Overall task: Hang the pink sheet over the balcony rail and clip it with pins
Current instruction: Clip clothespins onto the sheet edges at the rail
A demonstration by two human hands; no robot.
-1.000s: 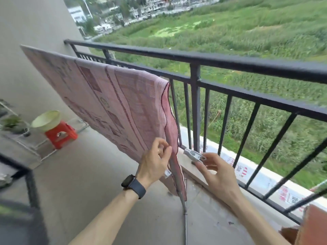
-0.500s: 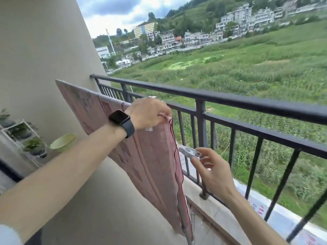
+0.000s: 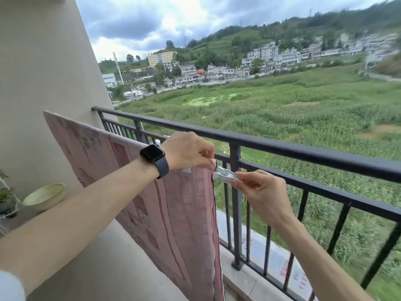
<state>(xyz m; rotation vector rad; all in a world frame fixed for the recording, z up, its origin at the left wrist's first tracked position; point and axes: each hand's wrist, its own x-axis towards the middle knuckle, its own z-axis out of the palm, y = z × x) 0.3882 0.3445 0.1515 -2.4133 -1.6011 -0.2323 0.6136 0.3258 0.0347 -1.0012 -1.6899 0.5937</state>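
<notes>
pinching the pink sheet (image 3: 173,213) top corner at the rail (image 3: 325,193) w/ left hand (image 3: 186,151); right hand (image 3: 264,192) grips 1 pin (image 3: 224,175), long axis approx level, mouth facing left, just beside sheet edge. prob needs a short push left.

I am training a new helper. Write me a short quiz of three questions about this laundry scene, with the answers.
1. True or false: the right hand holds the pin.
2. Which wrist wears the watch? A left, B right.
3. Fill in: the left hand grips the pink sheet at its ___ edge.
Key: 1 true; 2 A; 3 top.
</notes>
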